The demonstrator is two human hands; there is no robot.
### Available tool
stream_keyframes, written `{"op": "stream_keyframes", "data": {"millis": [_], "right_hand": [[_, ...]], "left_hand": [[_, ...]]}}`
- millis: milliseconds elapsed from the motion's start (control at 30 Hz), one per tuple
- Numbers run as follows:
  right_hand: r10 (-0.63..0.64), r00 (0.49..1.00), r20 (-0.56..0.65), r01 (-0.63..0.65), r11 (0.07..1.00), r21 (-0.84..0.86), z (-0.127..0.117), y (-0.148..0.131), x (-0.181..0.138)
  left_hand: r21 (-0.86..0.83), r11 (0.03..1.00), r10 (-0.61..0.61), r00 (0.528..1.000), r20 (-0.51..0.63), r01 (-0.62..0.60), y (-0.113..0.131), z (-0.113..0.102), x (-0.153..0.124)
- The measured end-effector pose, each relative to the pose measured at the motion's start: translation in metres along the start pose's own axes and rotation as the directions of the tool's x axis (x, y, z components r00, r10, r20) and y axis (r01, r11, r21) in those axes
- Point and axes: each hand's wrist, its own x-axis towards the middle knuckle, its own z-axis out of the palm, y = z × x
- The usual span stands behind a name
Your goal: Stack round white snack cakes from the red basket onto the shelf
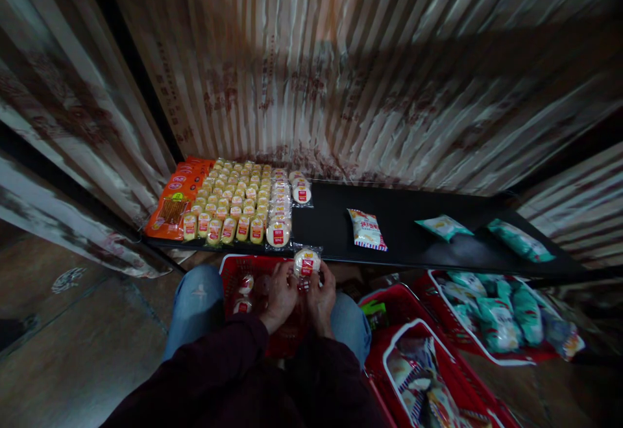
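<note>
- Head view: the left hand's (pixel 281 297) and right hand's (pixel 321 299) fingers clamp a round packet (pixel 307 256) above the red basket (pixel 253 263), by the shelf's (pixel 324 223) front edge.
- Labelled face toward camera; long axis unclear.
- Red label (pixel 307 264), writing too small to read.

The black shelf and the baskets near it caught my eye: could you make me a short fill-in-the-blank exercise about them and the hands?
1. The left hand and right hand hold a wrapped snack whose outline is ____.
2. The orange packet lies at the ____ end of the black shelf, as pictured.
3. Exactly ____ teal packets lie on the shelf.
4. Apart from their white rims, the baskets are coloured ____.

Missing words: round; left; two; red.
</note>
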Motion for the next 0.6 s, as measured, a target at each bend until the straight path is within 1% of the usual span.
{"op": "stream_keyframes", "data": {"millis": [167,333,600], "right_hand": [[0.000,1.000,0.003,0.000,0.999,-0.042,0.002,-0.011,0.021],[-0.027,1.000,0.009,0.027,0.999,-0.026,0.007,-0.016,0.044],[-0.068,0.998,-0.001,0.068,0.994,-0.088,0.017,-0.020,0.070]], "left_hand": [[-0.059,0.998,0.018,1.000,0.000,-0.018,0.004,0.008,0.015],[-0.090,0.995,0.042,0.999,-0.024,-0.044,0.010,0.015,0.033],[-0.061,0.998,0.005,0.999,-0.037,-0.007,0.025,0.022,0.057]]}}
